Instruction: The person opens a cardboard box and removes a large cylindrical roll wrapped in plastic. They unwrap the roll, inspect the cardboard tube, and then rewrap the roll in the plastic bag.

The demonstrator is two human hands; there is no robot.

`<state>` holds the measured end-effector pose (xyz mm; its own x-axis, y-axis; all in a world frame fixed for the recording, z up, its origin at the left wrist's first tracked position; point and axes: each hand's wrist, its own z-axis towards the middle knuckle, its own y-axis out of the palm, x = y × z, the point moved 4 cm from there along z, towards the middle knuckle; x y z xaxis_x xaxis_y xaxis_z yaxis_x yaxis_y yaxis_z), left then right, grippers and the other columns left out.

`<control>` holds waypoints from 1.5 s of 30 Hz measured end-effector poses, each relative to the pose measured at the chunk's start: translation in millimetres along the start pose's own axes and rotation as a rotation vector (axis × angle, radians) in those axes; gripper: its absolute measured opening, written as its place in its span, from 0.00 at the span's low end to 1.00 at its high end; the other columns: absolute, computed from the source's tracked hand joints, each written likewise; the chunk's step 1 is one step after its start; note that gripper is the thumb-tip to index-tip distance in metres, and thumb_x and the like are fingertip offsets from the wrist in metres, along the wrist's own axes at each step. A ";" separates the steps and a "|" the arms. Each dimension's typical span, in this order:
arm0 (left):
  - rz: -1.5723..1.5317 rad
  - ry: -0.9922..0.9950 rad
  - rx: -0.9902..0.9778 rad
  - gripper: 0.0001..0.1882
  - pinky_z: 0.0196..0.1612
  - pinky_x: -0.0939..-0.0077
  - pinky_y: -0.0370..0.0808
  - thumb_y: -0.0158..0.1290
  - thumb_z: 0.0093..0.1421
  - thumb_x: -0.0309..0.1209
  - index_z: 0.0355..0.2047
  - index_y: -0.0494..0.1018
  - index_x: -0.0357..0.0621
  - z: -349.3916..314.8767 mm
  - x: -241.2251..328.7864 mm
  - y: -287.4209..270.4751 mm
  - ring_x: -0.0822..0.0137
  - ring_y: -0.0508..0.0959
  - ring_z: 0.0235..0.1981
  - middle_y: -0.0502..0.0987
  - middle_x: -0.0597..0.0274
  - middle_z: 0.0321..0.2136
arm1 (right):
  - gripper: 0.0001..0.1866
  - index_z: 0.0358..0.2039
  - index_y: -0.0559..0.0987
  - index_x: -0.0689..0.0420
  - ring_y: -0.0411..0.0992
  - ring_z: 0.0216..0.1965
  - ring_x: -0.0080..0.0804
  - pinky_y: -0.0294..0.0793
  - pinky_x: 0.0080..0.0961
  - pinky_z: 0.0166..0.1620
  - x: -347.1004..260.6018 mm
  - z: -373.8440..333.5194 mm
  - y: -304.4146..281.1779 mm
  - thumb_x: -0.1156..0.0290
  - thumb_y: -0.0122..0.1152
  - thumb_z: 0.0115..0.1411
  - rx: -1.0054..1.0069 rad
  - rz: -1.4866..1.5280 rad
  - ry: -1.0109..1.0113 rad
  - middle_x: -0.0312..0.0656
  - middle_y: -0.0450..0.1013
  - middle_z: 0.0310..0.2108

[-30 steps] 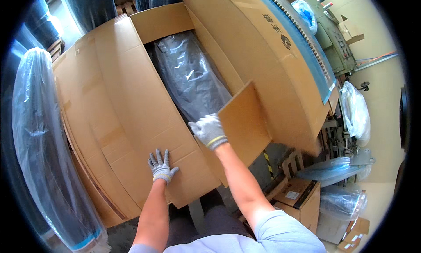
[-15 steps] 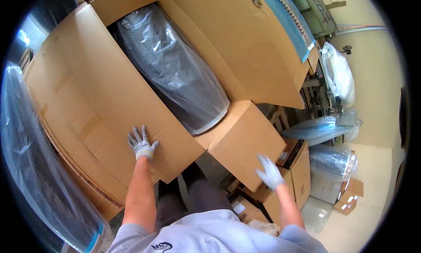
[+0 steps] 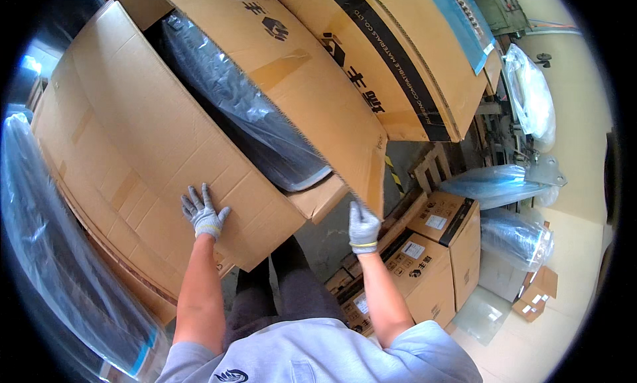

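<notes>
Cream wall [image 3: 576,124] runs down my right side; grey floor [image 3: 324,245] shows beyond my legs. Long cardboard box [image 3: 324,196] lies before me, its top partly uncovered. Within it: a dark, elongated bundle [image 3: 225,98] in clear plastic, seen through the gap between two long flaps. Printed flap [image 3: 285,84] slants over the bundle's right side. My right hand [image 3: 363,225], gloved, is at this flap's near corner, fingers together and clamped on the edge. Plain flap [image 3: 152,144] is folded outward to the left; my left hand [image 3: 202,214], also gloved, rests flat on it, fingers spread apart.

Farther out: plastic-wrapped roll [image 3: 63,250] along the far left; sealed cartons [image 3: 424,270] stacked at lower right, near a wooden pallet [image 3: 432,169]. Behind them, a bluish plastic-wrapped bundle [image 3: 488,185]; above that, a white plastic bag [image 3: 529,98].
</notes>
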<state>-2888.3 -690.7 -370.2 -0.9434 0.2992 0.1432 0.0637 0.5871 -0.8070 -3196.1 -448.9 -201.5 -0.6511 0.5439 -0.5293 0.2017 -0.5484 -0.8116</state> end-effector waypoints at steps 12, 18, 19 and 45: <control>-0.038 -0.003 -0.029 0.55 0.66 0.39 0.32 0.57 0.49 0.61 0.70 0.42 0.56 2.0 0.4 12.8 0.34 0.30 0.68 0.31 0.44 0.69 | 0.32 0.58 0.69 0.59 0.64 0.55 0.44 0.61 0.38 0.61 240.1 -26.4 265.1 0.55 0.64 0.57 0.088 0.882 1.287 0.48 0.67 0.56; -0.043 0.003 -0.008 0.55 0.65 0.37 0.32 0.56 0.49 0.61 0.70 0.42 0.56 4.6 -6.2 6.6 0.33 0.31 0.68 0.31 0.42 0.69 | 0.33 0.61 0.63 0.59 0.63 0.59 0.40 0.60 0.39 0.63 170.6 -7.7 225.6 0.61 0.63 0.59 -0.089 1.381 1.349 0.41 0.65 0.58; -0.037 -0.016 0.011 0.55 0.65 0.37 0.32 0.56 0.49 0.61 0.70 0.42 0.57 2.9 -13.3 5.9 0.33 0.31 0.68 0.32 0.43 0.69 | 0.33 0.61 0.64 0.59 0.63 0.58 0.39 0.61 0.39 0.63 136.2 3.7 202.8 0.62 0.64 0.58 -0.150 1.331 1.243 0.41 0.66 0.58; -0.065 -0.034 -0.067 0.53 0.68 0.44 0.32 0.55 0.51 0.60 0.70 0.37 0.66 -13.3 -8.8 -14.2 0.41 0.30 0.69 0.30 0.55 0.71 | 0.09 0.34 0.74 0.60 0.69 0.18 0.22 0.71 0.18 0.20 -164.2 105.8 -54.4 0.68 0.61 0.60 -0.140 1.003 0.568 0.36 0.72 0.24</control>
<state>-2876.5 -691.7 -352.4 -0.9567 0.2335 0.1738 0.0223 0.6541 -0.7561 -3177.5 -575.6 -44.2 0.2617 0.1309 -0.9562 0.5429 -0.8391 0.0337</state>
